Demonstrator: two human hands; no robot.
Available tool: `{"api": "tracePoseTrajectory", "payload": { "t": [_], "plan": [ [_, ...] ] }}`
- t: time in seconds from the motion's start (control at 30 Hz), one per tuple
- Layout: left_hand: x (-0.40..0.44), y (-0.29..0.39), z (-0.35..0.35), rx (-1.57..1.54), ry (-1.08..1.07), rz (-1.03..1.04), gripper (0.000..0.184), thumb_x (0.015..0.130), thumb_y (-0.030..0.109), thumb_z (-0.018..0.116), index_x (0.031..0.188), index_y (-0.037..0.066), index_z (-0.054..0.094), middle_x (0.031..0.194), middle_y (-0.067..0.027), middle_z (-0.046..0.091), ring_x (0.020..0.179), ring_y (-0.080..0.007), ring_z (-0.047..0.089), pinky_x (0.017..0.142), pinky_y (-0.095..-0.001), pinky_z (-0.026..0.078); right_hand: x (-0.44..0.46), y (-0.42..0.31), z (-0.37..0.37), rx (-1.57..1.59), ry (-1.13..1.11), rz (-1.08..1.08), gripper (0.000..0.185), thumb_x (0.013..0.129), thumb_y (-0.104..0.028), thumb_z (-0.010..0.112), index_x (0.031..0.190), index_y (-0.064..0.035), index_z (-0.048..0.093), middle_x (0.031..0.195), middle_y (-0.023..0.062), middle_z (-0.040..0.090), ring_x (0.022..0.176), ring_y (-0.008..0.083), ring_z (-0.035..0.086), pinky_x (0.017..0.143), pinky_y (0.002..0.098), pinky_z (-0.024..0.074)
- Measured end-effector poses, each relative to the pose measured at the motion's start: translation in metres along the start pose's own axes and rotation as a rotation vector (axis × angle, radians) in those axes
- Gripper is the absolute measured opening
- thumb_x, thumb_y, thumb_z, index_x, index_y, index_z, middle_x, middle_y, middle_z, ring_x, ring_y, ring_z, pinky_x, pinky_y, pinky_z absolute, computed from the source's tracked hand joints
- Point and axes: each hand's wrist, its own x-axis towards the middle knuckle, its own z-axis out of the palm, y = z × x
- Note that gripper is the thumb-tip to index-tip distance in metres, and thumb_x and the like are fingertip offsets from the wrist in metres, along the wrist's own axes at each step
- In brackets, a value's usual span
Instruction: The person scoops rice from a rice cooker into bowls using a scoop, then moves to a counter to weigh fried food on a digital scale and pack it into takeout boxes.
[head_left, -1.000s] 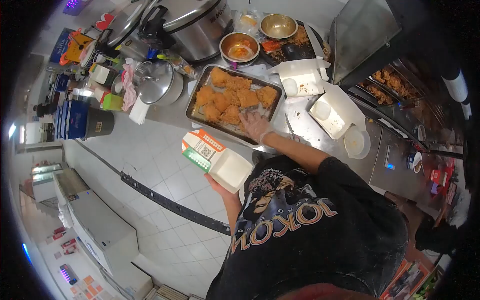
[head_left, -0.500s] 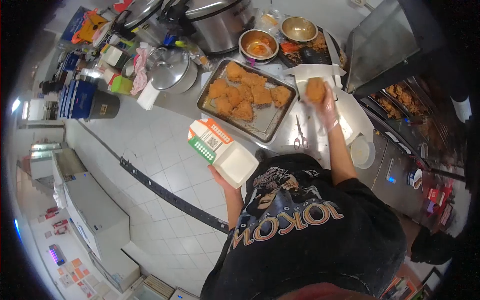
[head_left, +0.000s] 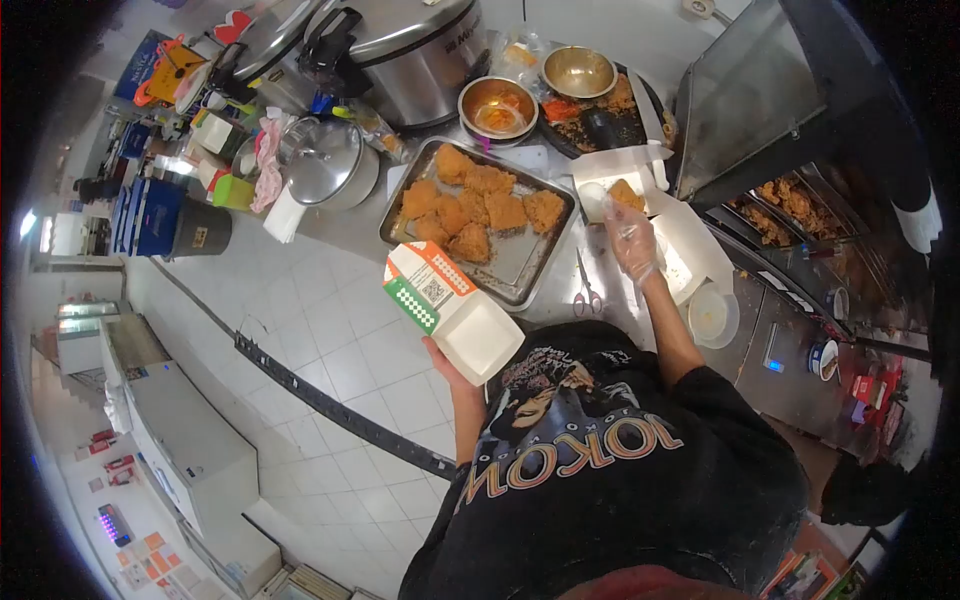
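Note:
My left hand grips an open takeaway box with a white inside and orange and green print. The tray part of this box holds nothing. On my right hand is a clear plastic glove; its fingers are around a piece of fried chicken at another open white box on the counter. Beside that piece lies a white rounded thing whose kind I cannot make out. Several fried chicken pieces sit on a metal tray left of my right hand.
Scissors lie near the counter's front edge. Another open white box and a clear plastic tub are to the right. Behind stand metal bowls, a knife on a dark round board, and large steel cookers.
My right hand has carried the chicken piece slightly away from me, lowering it to the white box. The left hand still holds its box; the whole view has shifted a little.

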Motion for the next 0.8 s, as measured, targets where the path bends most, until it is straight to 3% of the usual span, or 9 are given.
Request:
{"api": "tracePoseTrajectory", "payload": {
  "t": [0.03,0.13,0.23,0.33,0.53,0.63,0.73,0.8],
  "plan": [
    [0.000,-0.002,-0.003,0.009,0.031,0.001,0.078,0.097,0.065,0.028,0.148,0.006,0.033,0.142,-0.0150,0.047,0.124,-0.0315,0.052,0.101,-0.0438,0.046,0.003,-0.014,0.000,0.012,-0.034,-0.011,0.035,0.090,-0.030,0.063,0.109,-0.0015,0.066,0.108,0.0209,0.067,0.102,0.0368,0.063,0.094,0.0423,0.0475],
    [0.002,-0.001,0.002,0.004,0.051,0.017,0.077,0.097,0.065,0.027,0.148,0.006,0.033,0.142,-0.0148,0.048,0.124,-0.0313,0.053,0.101,-0.0436,0.046,0.036,-0.068,0.019,-0.052,-0.501,0.030,0.044,0.092,-0.038,0.059,0.118,-0.0028,0.062,0.122,0.0203,0.062,0.109,0.0351,0.060,0.092,0.0440,0.0477],
    [0.000,0.000,0.005,-0.018,0.048,0.026,0.077,0.098,0.065,0.027,0.148,0.007,0.033,0.142,-0.0145,0.048,0.123,-0.0311,0.053,0.101,-0.0435,0.046,0.047,-0.052,0.093,-0.872,-0.505,-0.761,0.047,0.094,-0.041,0.055,0.125,-0.0055,0.058,0.122,0.0162,0.059,0.111,0.0318,0.056,0.088,0.0405,0.0482],
    [-0.002,0.001,0.000,0.038,0.066,0.059,0.077,0.097,0.066,0.027,0.148,0.007,0.033,0.142,-0.0139,0.048,0.124,-0.0310,0.053,0.101,-0.0437,0.046,0.046,-0.045,0.125,-0.854,-0.496,-0.313,0.055,0.091,-0.040,0.057,0.136,-0.0094,0.049,0.132,0.0148,0.052,0.123,0.0302,0.050,0.089,0.0444,0.0487],
    [0.004,-0.002,-0.016,-0.040,-0.011,0.065,0.078,0.097,0.067,0.023,0.148,0.009,0.033,0.143,-0.0128,0.046,0.125,-0.0309,0.051,0.102,-0.0447,0.046,0.041,-0.043,0.127,-0.801,-0.638,-0.081,0.056,0.090,-0.037,0.061,0.137,-0.0077,0.049,0.126,0.0180,0.055,0.118,0.0345,0.056,0.091,0.0461,0.0492],
    [-0.001,0.002,0.000,0.054,-0.024,0.028,0.080,0.097,0.068,0.017,0.148,0.009,0.033,0.144,-0.0119,0.045,0.126,-0.0298,0.051,0.103,-0.0448,0.046,0.043,-0.044,0.100,-0.474,-0.633,-0.020,0.061,0.086,-0.032,0.063,0.139,-0.0072,0.046,0.128,0.0169,0.054,0.115,0.0341,0.056,0.090,0.0431,0.0497],
    [0.002,0.007,0.001,0.107,-0.035,0.012,0.080,0.097,0.068,0.015,0.148,0.009,0.033,0.143,-0.0107,0.046,0.126,-0.0277,0.051,0.103,-0.0430,0.045,0.059,-0.016,0.096,-0.097,-0.826,0.111,0.062,0.087,-0.033,0.063,0.141,-0.0074,0.046,0.135,0.0185,0.053,0.117,0.0332,0.056,0.092,0.0411,0.0493],
    [0.000,0.012,-0.002,0.180,-0.058,0.006,0.079,0.097,0.067,0.014,0.148,0.009,0.033,0.143,-0.0100,0.046,0.126,-0.0263,0.050,0.103,-0.0416,0.045,0.049,-0.010,0.090,0.308,-0.836,0.291,0.063,0.088,-0.033,0.062,0.142,-0.0072,0.045,0.139,0.0183,0.051,0.115,0.0312,0.058,0.093,0.0414,0.0493]
  ]
}}
